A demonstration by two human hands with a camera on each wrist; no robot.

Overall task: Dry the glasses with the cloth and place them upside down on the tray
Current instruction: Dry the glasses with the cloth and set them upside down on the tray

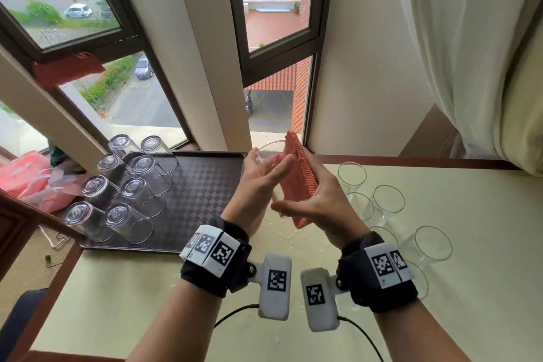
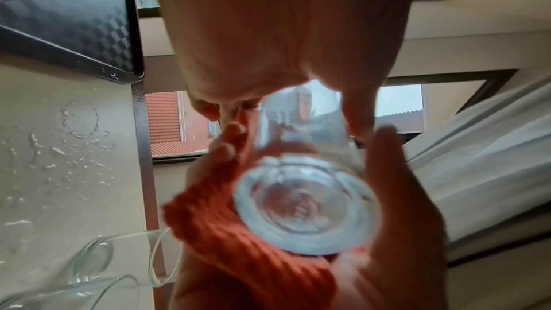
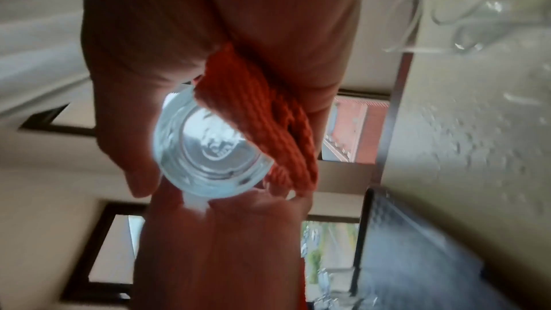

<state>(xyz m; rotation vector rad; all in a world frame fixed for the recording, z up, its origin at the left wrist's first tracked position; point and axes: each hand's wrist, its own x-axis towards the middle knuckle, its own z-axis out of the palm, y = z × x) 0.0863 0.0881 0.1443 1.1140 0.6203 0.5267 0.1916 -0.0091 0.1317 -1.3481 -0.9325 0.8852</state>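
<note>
In the head view my left hand (image 1: 266,176) holds a clear glass (image 1: 269,153) in the air above the table, just right of the tray. My right hand (image 1: 317,200) grips a folded orange-pink cloth (image 1: 296,179) and presses it against the side of the glass. The wrist views look at the thick glass base (image 2: 304,206) (image 3: 208,150) with the cloth (image 2: 238,232) (image 3: 268,126) wrapped along one side. Several glasses (image 1: 117,191) stand upside down on the left part of the dark checkered tray (image 1: 205,194). Several upright glasses (image 1: 388,200) wait on the table at the right.
The cream table (image 1: 176,288) carries water drops (image 2: 74,150) near the tray's corner. Pink plastic bags (image 1: 32,176) lie left of the tray. A white curtain (image 1: 470,53) hangs at the right and windows stand close behind. The tray's right half is bare.
</note>
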